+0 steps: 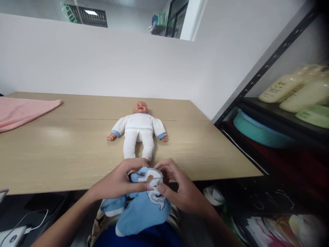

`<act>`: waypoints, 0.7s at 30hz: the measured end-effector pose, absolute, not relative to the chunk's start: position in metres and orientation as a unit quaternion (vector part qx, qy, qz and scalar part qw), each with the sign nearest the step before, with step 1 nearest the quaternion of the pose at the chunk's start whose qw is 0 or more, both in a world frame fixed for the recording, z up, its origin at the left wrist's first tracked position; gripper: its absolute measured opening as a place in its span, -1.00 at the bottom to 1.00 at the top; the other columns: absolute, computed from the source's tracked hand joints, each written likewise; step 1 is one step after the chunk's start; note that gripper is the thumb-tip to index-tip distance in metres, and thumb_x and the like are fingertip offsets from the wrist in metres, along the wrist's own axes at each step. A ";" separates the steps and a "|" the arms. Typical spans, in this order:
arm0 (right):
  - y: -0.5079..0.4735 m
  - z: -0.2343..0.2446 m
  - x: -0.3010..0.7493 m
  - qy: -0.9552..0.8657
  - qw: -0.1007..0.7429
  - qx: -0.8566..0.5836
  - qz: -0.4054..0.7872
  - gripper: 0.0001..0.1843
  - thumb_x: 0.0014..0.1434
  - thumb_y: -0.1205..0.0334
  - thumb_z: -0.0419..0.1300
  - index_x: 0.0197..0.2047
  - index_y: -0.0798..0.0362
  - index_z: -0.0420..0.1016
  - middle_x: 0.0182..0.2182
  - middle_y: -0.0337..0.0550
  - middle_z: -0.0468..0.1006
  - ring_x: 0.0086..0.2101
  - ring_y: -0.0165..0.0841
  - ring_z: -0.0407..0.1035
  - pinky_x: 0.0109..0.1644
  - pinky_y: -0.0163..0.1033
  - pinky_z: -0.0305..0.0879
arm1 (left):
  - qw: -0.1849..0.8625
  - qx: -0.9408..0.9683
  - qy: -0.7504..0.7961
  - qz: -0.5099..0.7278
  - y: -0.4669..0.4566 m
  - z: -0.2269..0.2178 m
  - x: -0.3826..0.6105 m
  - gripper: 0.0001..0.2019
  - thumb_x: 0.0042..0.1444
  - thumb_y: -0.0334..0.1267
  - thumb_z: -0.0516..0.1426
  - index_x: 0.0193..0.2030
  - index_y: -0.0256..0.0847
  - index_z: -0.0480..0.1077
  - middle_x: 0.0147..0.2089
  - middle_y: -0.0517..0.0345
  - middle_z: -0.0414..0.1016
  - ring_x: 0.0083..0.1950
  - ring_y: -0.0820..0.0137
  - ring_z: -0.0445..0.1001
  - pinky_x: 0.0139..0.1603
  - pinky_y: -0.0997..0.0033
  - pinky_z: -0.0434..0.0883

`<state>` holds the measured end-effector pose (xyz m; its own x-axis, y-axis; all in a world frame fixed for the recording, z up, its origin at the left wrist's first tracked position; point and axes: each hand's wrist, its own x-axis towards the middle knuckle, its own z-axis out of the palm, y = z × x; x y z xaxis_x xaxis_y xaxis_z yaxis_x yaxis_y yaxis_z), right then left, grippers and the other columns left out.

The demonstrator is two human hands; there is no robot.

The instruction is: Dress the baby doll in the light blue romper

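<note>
Close to my body, both hands grip a light blue baby sock (144, 214) with a white, embroidered animal face. My left hand (120, 180) pinches its upper edge, the thumb pressed on the fabric and the fingers behind it. My right hand (181, 190) holds the other side, with its thumb against the embroidered face. Another blue piece with a white tip (113, 206) hangs below my left hand; it looks like a second sock. Beyond my hands a baby doll (138, 128) lies face up on the table, dressed in white with blue cuffs. Its feet are hidden behind my hands.
The doll lies on a wooden table (72, 151) against a white wall. A pink cloth (23, 111) is at the far left. On the right, a black shelf rack holds pale yellow bottles (282, 87) and a teal basin (259, 128). A white device with a cable (12, 236) sits lower left.
</note>
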<state>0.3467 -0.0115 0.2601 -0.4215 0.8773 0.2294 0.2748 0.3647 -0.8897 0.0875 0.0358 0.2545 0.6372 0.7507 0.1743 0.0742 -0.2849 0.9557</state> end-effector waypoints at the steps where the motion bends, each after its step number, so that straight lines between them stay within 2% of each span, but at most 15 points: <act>1: -0.009 0.256 0.347 -0.744 0.346 -0.376 0.430 -0.61 0.44 -0.08 0.38 0.19 -0.06 0.56 -0.12 -0.16 0.70 -0.17 -0.25 0.62 -0.11 -0.21 0.60 | 0.529 0.730 0.283 0.326 0.036 0.256 0.085 -0.74 0.32 -0.04 0.47 -0.07 -0.11 0.60 -0.07 0.13 0.61 -0.02 0.21 0.55 0.04 0.28 0.47; 3: -0.003 0.248 0.347 -0.763 0.321 -0.348 0.440 -0.59 0.39 -0.14 0.44 0.10 -0.04 0.67 -0.05 -0.09 0.70 -0.04 -0.15 0.63 0.06 -0.12 0.62 | 0.522 0.728 0.284 0.342 0.036 0.257 0.079 -0.73 0.31 -0.05 0.48 -0.09 -0.11 0.57 -0.05 0.14 0.56 0.00 0.22 0.52 0.08 0.29 0.44; 5: 0.001 0.244 0.346 -0.777 0.339 -0.331 0.414 -0.70 0.43 -0.08 0.41 -0.06 -0.02 0.69 -0.01 -0.07 0.67 0.05 -0.14 0.60 0.21 -0.07 0.57 | 0.521 0.726 0.281 0.350 0.037 0.255 0.074 -0.72 0.31 -0.07 0.48 0.00 -0.09 0.57 0.03 0.12 0.53 0.05 0.22 0.50 0.12 0.27 0.43; 6: 0.004 0.243 0.345 -0.778 0.355 -0.324 0.404 -0.74 0.46 -0.04 0.38 -0.11 -0.01 0.65 0.00 -0.06 0.65 0.05 -0.16 0.58 0.22 -0.08 0.54 | 0.526 0.724 0.274 0.353 0.038 0.254 0.072 -0.69 0.31 -0.07 0.49 0.05 -0.08 0.56 0.07 0.11 0.51 0.06 0.22 0.49 0.12 0.27 0.43; 8: 0.008 0.243 0.344 -0.763 0.382 -0.316 0.415 -0.76 0.49 0.02 0.35 -0.15 -0.01 0.53 -0.05 -0.12 0.62 -0.06 -0.25 0.56 0.11 -0.15 0.54 | 0.544 0.708 0.254 0.371 0.040 0.253 0.068 -0.67 0.30 -0.08 0.49 0.04 -0.08 0.53 0.08 0.11 0.52 0.05 0.24 0.51 0.06 0.29 0.44; 10: 0.013 0.243 0.343 -0.738 0.373 -0.317 0.465 -0.72 0.48 0.01 0.38 -0.13 -0.04 0.42 -0.14 -0.22 0.56 -0.21 -0.35 0.49 -0.07 -0.25 0.49 | 0.555 0.697 0.251 0.378 0.043 0.255 0.066 -0.65 0.28 -0.09 0.50 -0.11 -0.12 0.44 -0.02 0.13 0.53 -0.01 0.27 0.53 0.00 0.31 0.44; 12: 0.018 0.244 0.341 -0.713 0.344 -0.324 0.518 -0.62 0.41 -0.02 0.47 -0.11 -0.05 0.37 -0.21 -0.31 0.50 -0.29 -0.41 0.42 -0.18 -0.31 0.42 | 0.546 0.702 0.283 0.359 0.044 0.261 0.063 -0.59 0.27 -0.09 0.50 -0.20 -0.12 0.33 -0.13 0.18 0.51 -0.08 0.29 0.51 -0.05 0.32 0.45; 16: 0.027 0.251 0.338 -0.690 0.352 -0.343 0.531 -0.51 0.22 0.05 0.62 -0.03 -0.07 0.42 -0.14 -0.27 0.55 -0.16 -0.34 0.52 -0.05 -0.26 0.50 | 0.470 0.758 0.352 0.284 0.048 0.270 0.056 -0.67 0.34 -0.02 0.43 -0.09 -0.12 0.43 -0.13 0.21 0.47 -0.12 0.31 0.47 -0.07 0.33 0.45; 18: 0.029 0.258 0.340 -0.695 0.345 -0.356 0.521 -0.53 0.25 0.09 0.59 0.09 -0.08 0.50 -0.04 -0.19 0.62 -0.03 -0.26 0.58 0.03 -0.21 0.54 | 0.419 0.802 0.348 0.244 0.051 0.268 0.052 -0.67 0.35 0.02 0.42 0.03 -0.11 0.53 -0.08 0.16 0.53 -0.07 0.26 0.51 -0.01 0.28 0.46; 21: 0.031 0.267 0.344 -0.718 0.321 -0.380 0.486 -0.60 0.34 0.06 0.50 0.17 -0.06 0.58 0.05 -0.10 0.64 0.04 -0.19 0.60 0.07 -0.16 0.58 | 0.368 0.848 0.317 0.210 0.056 0.260 0.047 -0.73 0.40 0.04 0.39 0.00 -0.10 0.62 -0.01 0.09 0.55 0.02 0.18 0.54 0.09 0.23 0.47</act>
